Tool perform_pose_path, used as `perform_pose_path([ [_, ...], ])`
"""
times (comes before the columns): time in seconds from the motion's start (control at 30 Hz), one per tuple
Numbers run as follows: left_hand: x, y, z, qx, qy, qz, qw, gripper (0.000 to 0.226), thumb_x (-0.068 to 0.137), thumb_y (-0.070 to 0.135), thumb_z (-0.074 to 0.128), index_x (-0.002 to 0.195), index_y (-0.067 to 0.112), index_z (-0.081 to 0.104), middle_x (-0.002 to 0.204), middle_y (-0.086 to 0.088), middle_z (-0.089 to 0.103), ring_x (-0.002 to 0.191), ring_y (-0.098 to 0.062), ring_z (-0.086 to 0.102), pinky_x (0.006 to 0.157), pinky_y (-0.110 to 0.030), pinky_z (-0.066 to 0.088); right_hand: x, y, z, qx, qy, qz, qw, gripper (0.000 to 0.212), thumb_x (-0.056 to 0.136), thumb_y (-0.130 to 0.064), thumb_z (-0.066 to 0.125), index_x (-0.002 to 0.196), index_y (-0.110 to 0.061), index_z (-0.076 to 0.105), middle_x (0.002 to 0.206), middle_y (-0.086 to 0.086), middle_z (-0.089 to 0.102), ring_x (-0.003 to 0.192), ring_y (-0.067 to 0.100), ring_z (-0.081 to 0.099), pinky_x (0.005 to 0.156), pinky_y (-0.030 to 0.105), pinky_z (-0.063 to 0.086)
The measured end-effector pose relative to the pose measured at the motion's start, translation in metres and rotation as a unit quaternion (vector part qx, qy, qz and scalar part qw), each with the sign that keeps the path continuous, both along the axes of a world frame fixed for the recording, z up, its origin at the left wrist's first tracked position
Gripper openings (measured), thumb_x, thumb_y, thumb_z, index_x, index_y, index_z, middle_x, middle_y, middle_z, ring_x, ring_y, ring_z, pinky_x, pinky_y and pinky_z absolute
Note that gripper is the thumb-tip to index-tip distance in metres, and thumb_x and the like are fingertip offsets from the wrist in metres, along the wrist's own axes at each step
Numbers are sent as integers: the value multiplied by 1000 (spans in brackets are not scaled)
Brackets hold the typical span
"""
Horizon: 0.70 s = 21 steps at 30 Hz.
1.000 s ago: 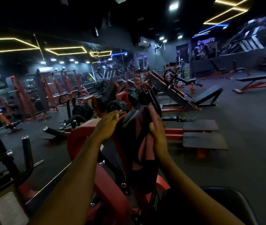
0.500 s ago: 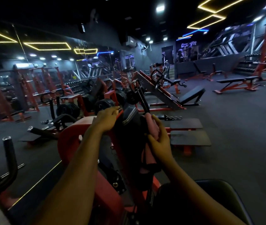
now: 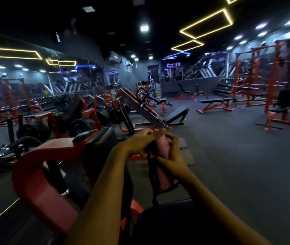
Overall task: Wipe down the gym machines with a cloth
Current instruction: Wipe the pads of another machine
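Now we are holding the soft pink cloth [image 3: 164, 175] with dark trim in both hands, just right of the red steel-framed gym machine [image 3: 40, 174]; our left hand [image 3: 138, 141] is pinching its top, our right hand [image 3: 171, 158] is curling round its middle.

Your left hand [image 3: 139, 141] pinches the top edge of the pink cloth [image 3: 162, 167], and your right hand [image 3: 171, 157] curls round its middle. The cloth hangs upright between them, its dark-edged lower end just above the black seat [image 3: 176, 220]. Both hands are just right of the black pad [image 3: 105, 138] on the red machine [image 3: 40, 167]. Farther off on the dark floor [image 3: 237, 156] stand a flat bench [image 3: 215, 100] and a red rack [image 3: 257, 73].
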<state>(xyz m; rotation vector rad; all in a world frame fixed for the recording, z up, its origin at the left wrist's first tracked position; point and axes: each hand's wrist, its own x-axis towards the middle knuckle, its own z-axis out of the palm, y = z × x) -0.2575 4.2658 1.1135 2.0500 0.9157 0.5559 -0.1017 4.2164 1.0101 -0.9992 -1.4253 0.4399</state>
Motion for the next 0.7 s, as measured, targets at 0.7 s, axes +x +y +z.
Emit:
perform_pose_path([
  [0.7,-53,0,42,244,230,97,937,33,92,45,70,69,24,57,67,3,55,65,-14,52,56,-29,33,-37,25,4,-80,234,123,961,37,94,-26,72,128,-17,59,121,14,71,114,35,68,99,54,55],
])
